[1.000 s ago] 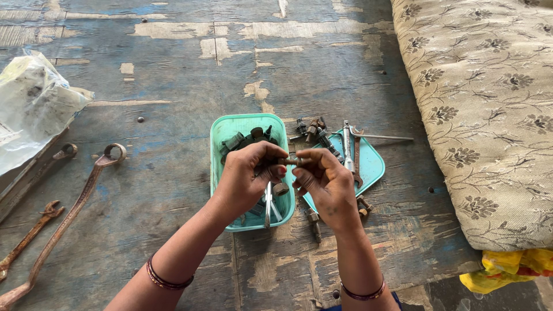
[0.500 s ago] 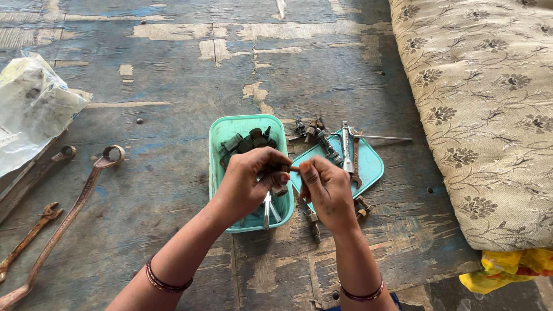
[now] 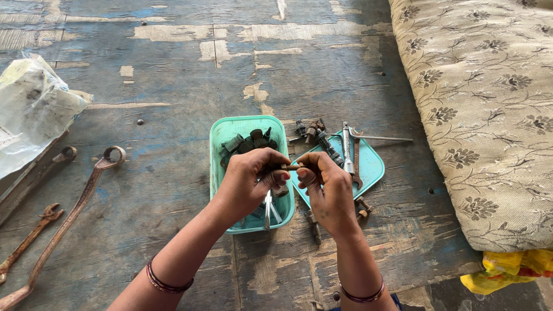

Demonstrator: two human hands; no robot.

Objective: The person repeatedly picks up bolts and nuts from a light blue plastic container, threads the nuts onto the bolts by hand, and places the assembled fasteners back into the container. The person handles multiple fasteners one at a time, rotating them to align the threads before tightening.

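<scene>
My left hand (image 3: 247, 184) and my right hand (image 3: 325, 187) meet above a teal plastic tub (image 3: 222, 135) full of dark nuts and bolts. Between the fingertips of both hands sits a small rusty bolt (image 3: 291, 167), held level, the left fingers pinching one end and the right fingers the other. Whether a nut is on it is hidden by my fingers. To the right of the tub lies a teal lid (image 3: 374, 167) carrying several bolts and a shiny metal tool (image 3: 345, 151).
Worn wooden planks (image 3: 173, 86) form the surface. Long rusty wrenches (image 3: 75, 207) lie at the left, a crumpled plastic bag (image 3: 31, 109) at far left. A floral patterned mattress (image 3: 489, 98) fills the right side, with yellow cloth (image 3: 507, 268) below it.
My hands have drawn slightly closer together around the bolt, with the fingers shifting on it. Everything else stays where it was.
</scene>
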